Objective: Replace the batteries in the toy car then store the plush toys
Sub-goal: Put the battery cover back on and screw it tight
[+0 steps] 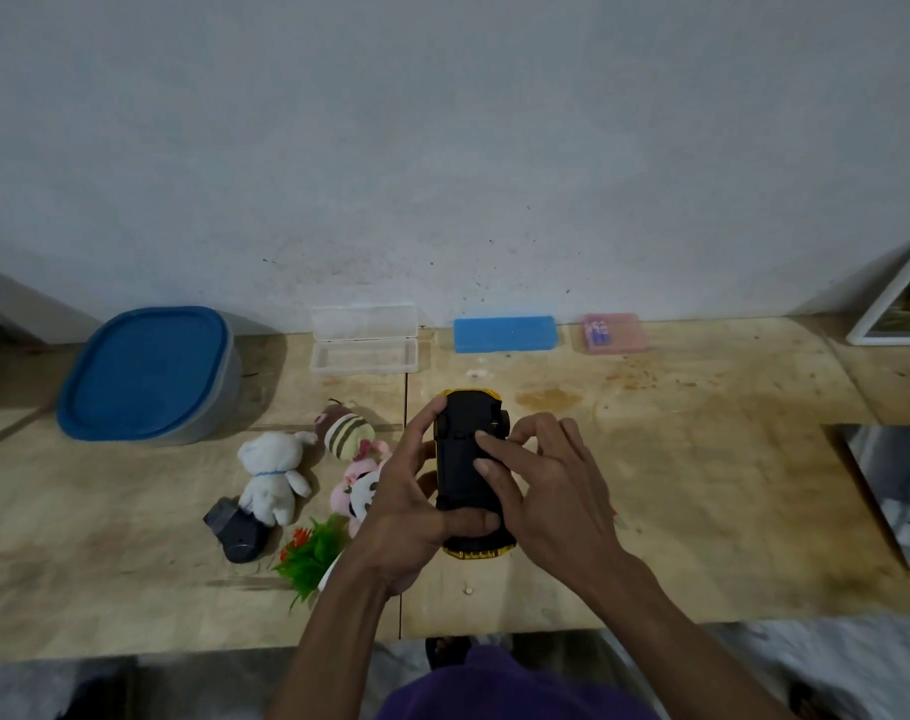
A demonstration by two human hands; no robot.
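Observation:
A yellow toy car [465,459] is held upside down over the wooden table [702,485], its black underside facing up. My left hand [416,491] grips it from the left side, thumb across the near end. The fingers of my right hand [541,485] press on the underside near the middle. Left of the car lie the plush toys: a white bear [273,472], a striped brown one [346,428] and a pink and white one [356,491], partly hidden by my left hand. A pink case [615,332] holding batteries sits by the wall.
A grey tub with a blue lid [148,374] stands at the back left. An open clear plastic box [364,340] and a blue box [504,334] line the wall. A dark grey object [237,530] and a small fake plant [315,553] lie near the plush toys. A framed picture [897,304] leans at the right.

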